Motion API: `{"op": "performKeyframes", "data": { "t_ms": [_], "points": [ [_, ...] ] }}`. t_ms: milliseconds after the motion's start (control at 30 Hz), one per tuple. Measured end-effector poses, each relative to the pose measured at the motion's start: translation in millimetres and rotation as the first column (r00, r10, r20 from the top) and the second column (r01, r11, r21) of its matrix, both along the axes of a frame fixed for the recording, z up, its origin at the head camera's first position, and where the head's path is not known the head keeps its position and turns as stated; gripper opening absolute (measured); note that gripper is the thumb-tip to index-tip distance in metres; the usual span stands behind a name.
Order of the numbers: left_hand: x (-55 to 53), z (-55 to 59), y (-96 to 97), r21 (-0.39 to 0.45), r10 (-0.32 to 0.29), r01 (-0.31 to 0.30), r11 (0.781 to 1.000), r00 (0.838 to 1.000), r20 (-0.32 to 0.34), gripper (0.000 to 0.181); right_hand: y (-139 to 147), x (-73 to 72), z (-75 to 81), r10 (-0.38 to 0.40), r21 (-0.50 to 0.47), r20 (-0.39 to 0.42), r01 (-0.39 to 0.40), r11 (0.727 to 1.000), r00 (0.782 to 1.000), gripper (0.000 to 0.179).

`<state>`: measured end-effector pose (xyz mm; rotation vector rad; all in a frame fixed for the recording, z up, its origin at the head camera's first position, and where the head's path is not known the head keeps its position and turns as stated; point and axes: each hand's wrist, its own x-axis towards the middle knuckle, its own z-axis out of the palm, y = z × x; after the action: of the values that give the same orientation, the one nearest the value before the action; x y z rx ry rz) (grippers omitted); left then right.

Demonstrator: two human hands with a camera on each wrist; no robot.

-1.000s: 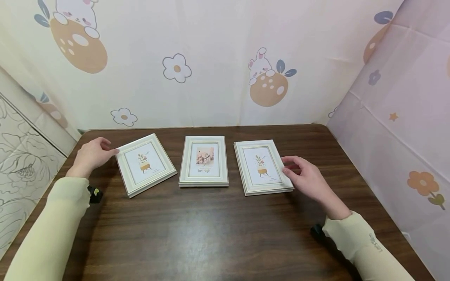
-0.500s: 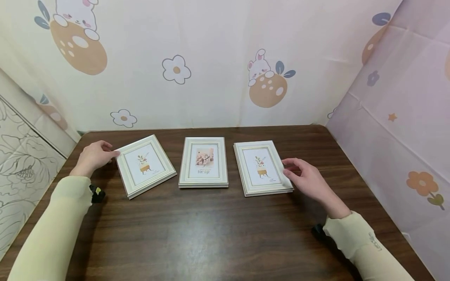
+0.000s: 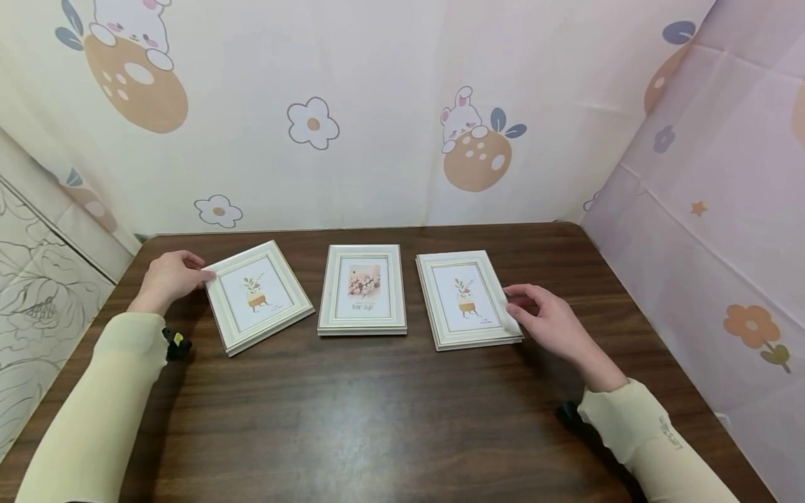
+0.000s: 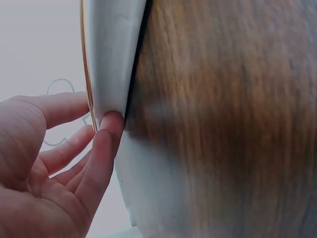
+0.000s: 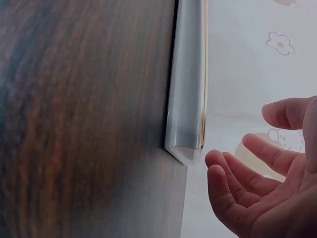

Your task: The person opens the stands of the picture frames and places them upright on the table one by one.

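Three white picture frames with thin gold lines lie face up in a row on a brown wooden table. At its upper left corner, my left hand [image 3: 171, 281] pinches the left picture frame [image 3: 231, 328], which is turned askew. The left wrist view shows the thumb on the front and fingertips against the side of this frame [image 4: 113, 54]. My right hand [image 3: 553, 325] is beside the right picture frame [image 3: 430, 279], fingers loosely bent. In the right wrist view, the fingers [image 5: 223, 191] stand apart from that frame's edge [image 5: 188, 79]. Between both lies the middle picture frame [image 3: 363, 323].
The dark table [image 3: 352, 419] stretches toward the person in front of the frames. A cloth [image 3: 377, 175] printed with rabbits and flowers hangs behind the table, and another cloth [image 3: 685, 265] hangs along the right side.
My left hand has shifted slightly right, its thumb now further over the left frame's corner. The right hand and the frames look unmoved, while the head view has shifted a little.
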<state>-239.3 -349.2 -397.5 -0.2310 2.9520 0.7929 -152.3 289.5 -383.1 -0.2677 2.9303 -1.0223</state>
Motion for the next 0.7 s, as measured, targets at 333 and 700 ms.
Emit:
{"op": "performKeyframes", "data": {
  "t_ms": [333, 700],
  "points": [
    [2.3, -0.3, 6.9, 0.002, 0.079, -0.079, 0.997, 0.997, -0.011, 0.049, 0, -0.3, -0.9, -0.001, 0.011, 0.001, 0.001, 1.0, 1.0, 0.037],
    [-1.3, 0.5, 11.3, 0.062, 0.16, -0.16, 0.985, 0.987, -0.009, 0.052, 0, -0.4, -1.6, -0.008, 0.017, 0.006, 0.008, 1.0, 1.0, 0.037]
  ]
}}
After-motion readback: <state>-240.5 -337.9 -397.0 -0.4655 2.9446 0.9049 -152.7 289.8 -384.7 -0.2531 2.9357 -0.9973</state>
